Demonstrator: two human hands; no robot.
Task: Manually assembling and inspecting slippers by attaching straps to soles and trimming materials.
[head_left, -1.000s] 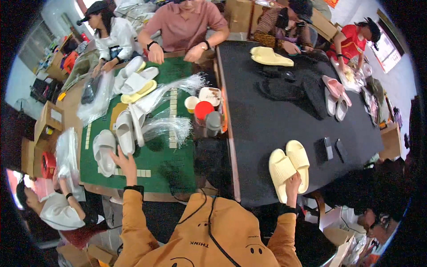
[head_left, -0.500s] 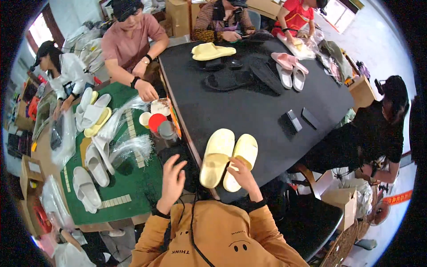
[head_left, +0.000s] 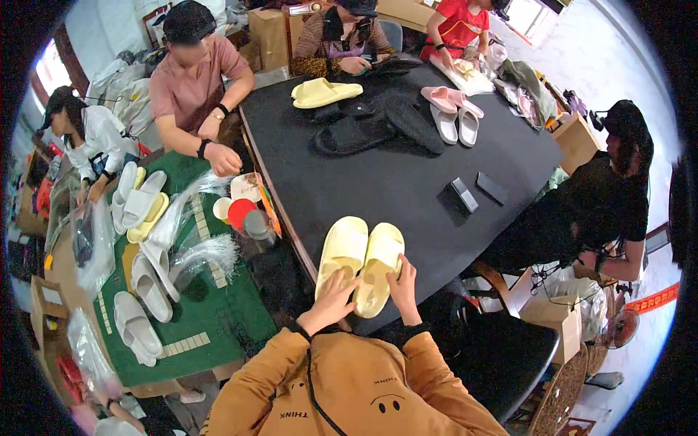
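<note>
In front of me, a pair of pale yellow slippers lies side by side at the near edge of the black table, toes pointing away. My left hand (head_left: 329, 304) is on the heel part of the left slipper (head_left: 345, 242), its fingers curled over the footbed and inner edge. Along the outer side of the right slipper (head_left: 383, 251), my right hand (head_left: 404, 291) grips the edge, thumb toward the footbed. The undersides of both slippers are hidden.
The black table (head_left: 392, 178) holds black slippers (head_left: 356, 134), another yellow slipper (head_left: 326, 93), pink and white slippers (head_left: 454, 116) and small black boxes (head_left: 462, 195). Left, a green mat (head_left: 240, 312) carries grey slippers (head_left: 137, 328) and clear bags. Several people sit around.
My left hand came right from open air onto the left slipper. My right hand shifted from between the slippers to the right one's outer edge. The whole view moved slightly.
</note>
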